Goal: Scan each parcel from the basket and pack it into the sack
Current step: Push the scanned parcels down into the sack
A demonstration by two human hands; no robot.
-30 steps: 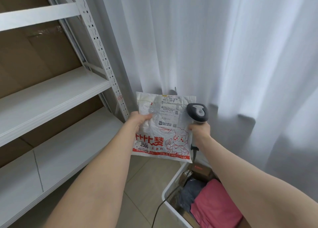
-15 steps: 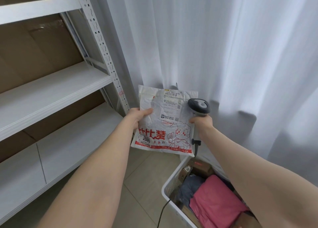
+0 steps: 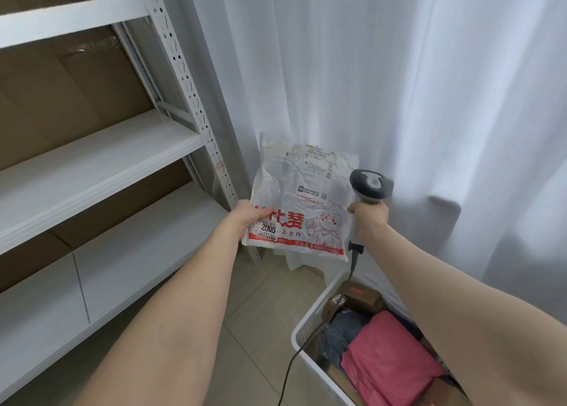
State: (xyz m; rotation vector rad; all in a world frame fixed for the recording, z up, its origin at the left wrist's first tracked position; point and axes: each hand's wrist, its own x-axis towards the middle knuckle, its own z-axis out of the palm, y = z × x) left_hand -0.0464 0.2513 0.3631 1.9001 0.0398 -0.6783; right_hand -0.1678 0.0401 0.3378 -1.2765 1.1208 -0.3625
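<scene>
Parcel point(image 3: 302, 197) tilted; left fingers point(image 3: 263, 213) pinch edge.

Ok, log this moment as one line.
step: scan | left hand: holds white parcel by its left edge | right hand: grips scanner beside parcel | basket: more parcels inside | sack: not in view

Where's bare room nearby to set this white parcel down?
Both shelf boards left of the perforated upright are bare: the middle shelf and the lower shelf. The floor tiles between the shelving and the basket are free too. The basket is crowded, a pink parcel on top.
</scene>
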